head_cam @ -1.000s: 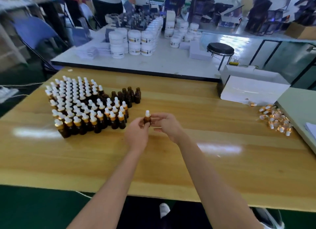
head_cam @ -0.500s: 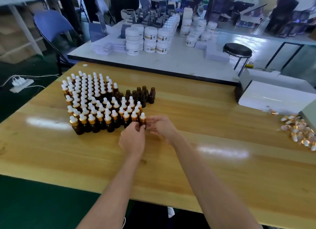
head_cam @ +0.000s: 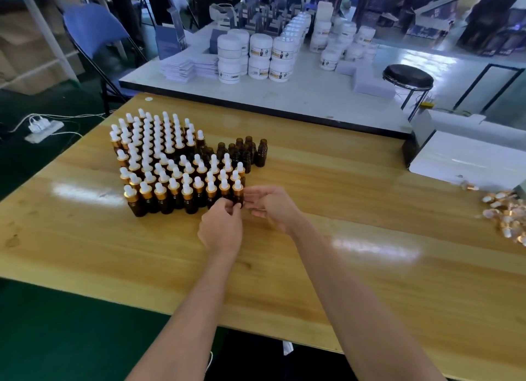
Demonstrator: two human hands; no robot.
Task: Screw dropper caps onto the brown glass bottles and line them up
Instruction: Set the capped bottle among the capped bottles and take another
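Capped bottles (head_cam: 159, 164): where's the block? /R
Left half of the wooden table (head_cam: 341, 238), toward its far edge. Packed rows, white bulbs up, gold collars. Packed tight so they brace each other, I'd guess. /J
Front row (head_cam: 170, 193)? /R
Runs left to right along the block's near side. Being extended at its right end. /J
Left hand (head_cam: 220, 230)? /R
Low at the base of the end bottle (head_cam: 238, 194), fingers curled in, pinching the glass. That bottle is upright, cap on, touching its neighbour. Low grip reads as steering the base into line. /J
Behind it? /R
Uncapped bottles (head_cam: 244, 150), small cluster at the block's far right corner, necks open. Probably parked there so the reach is short. /J
Right hand (head_cam: 270, 207)? /R
Just right of the end bottle, fingers loosely extended toward its side, holding nothing. Fingertip contact: can't tell. Looks like a stop against tipping. /J
Supply? /R
Loose dropper caps (head_cam: 506, 215) piled at the table's right edge, well apart from the bottles, on the right hand's side. White box (head_cam: 469, 161) beyond them, toward the far right corner. /J
Step? /R
Seating this one in the row. Most are capped; only the small cluster is left. /J
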